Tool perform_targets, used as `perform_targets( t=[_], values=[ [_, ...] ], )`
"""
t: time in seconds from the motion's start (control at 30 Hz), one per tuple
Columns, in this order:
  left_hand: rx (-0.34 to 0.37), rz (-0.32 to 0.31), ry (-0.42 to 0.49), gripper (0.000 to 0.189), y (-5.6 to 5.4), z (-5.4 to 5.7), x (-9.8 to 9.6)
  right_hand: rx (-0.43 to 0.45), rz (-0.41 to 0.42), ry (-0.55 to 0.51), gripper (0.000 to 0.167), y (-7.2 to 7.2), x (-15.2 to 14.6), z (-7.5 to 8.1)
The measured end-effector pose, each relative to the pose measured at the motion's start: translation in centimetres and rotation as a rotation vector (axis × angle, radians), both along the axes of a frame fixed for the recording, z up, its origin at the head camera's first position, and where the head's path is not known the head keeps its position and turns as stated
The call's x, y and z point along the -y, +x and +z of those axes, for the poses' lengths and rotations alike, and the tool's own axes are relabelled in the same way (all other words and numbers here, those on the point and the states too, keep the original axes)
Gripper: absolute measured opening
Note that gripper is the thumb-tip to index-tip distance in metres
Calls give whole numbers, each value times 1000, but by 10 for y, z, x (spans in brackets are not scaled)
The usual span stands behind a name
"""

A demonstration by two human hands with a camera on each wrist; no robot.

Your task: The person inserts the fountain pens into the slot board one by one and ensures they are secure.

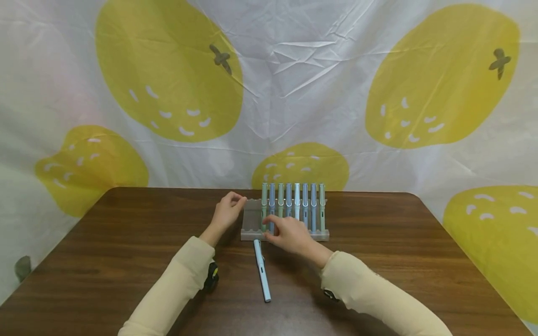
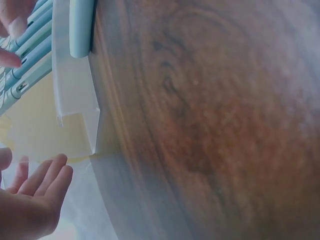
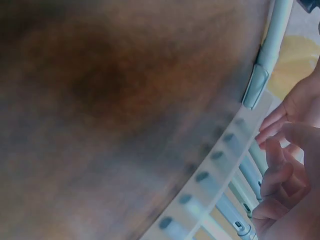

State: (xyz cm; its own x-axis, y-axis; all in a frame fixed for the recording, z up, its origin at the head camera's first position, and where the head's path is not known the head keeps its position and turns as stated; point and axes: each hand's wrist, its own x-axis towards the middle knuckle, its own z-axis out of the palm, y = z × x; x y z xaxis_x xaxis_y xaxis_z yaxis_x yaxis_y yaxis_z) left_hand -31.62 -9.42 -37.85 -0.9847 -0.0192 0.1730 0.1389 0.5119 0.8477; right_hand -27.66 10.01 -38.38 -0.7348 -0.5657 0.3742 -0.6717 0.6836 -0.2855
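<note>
A clear pen rack [image 1: 252, 235] stands on the table, holding several upright pens in green and blue. At its left upper corner is my left hand [image 1: 227, 212], its fingertips at or very near the edge. The left wrist view shows that hand [image 2: 37, 197] with fingers extended and apart. My right hand [image 1: 290, 233] is in front of the leftmost green pen [image 1: 264, 200], thumb and index finger apart. Whether they touch the pen is unclear. A light blue pen [image 1: 262, 270] lies on the table in front of the rack, cap end towards it.
The brown wooden table [image 1: 370, 280] runs back to a white cloth [image 1: 302, 93] printed with yellow lemons. The rack stands close to the table's far edge. Bare slots show at the rack's left end, beside my left hand.
</note>
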Motion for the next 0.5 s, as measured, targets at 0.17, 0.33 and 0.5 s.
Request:
perform_targets(
  t=[0.17, 0.33, 0.5],
  values=[
    [1, -12, 26, 29, 2, 1, 0, 13, 21, 15, 27, 5, 0, -3],
    [22, -40, 87, 28, 2, 0, 1, 20, 43, 18, 24, 7, 1, -8],
    [35, -60, 108, 28, 0, -1, 4, 77, 67, 12, 23, 9, 5, -9]
  ],
)
